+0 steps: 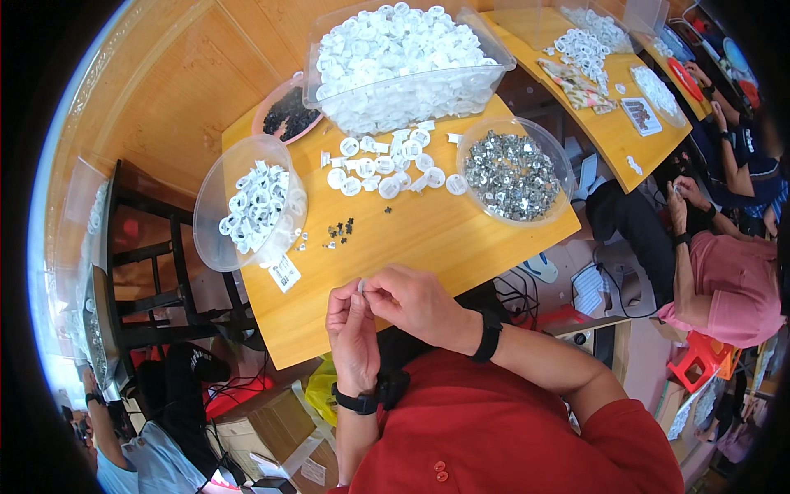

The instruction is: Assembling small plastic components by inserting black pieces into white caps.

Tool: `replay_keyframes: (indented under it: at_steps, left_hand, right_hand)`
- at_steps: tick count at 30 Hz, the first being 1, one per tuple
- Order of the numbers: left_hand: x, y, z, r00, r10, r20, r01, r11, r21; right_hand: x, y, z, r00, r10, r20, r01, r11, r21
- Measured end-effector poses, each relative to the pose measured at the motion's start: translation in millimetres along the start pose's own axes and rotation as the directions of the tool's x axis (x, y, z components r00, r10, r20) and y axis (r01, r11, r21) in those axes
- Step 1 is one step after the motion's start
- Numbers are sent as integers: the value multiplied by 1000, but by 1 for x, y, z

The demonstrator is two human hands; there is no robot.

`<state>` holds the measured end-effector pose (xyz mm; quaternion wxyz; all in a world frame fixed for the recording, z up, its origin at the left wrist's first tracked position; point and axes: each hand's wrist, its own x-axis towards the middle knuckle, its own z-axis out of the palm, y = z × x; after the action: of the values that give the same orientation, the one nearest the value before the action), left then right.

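Above the table's near edge my left hand and my right hand meet fingertip to fingertip. Between them they pinch a small whitish part, mostly covered by the fingers. Beyond my hands lie several tiny black pieces and small metal bits. Farther back is a loose spread of round white plastic parts with short tabs. On the left stands a clear round tub of white parts with dark centres. A clear round tub on the right holds many small metal pieces.
A large clear bin heaped with white parts fills the table's back, beside a pink bowl of black pieces. A printed label card lies at the left edge of the wooden table. Co-workers sit at the right.
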<state>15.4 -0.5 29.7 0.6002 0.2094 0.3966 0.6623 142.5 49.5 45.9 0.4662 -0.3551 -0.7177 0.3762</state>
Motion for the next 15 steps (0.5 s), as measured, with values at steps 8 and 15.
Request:
replay_keyframes:
  at_steps: [8, 15]
  left_hand:
    - [-1, 5, 3, 995, -99, 26, 101, 993, -66]
    - [0, 7, 11, 997, -74, 15, 75, 997, -13]
  right_hand:
    - [1, -4, -13, 932, 327, 156, -358, 899, 253]
    - [0, 0, -9, 872, 460, 168, -480, 739, 473]
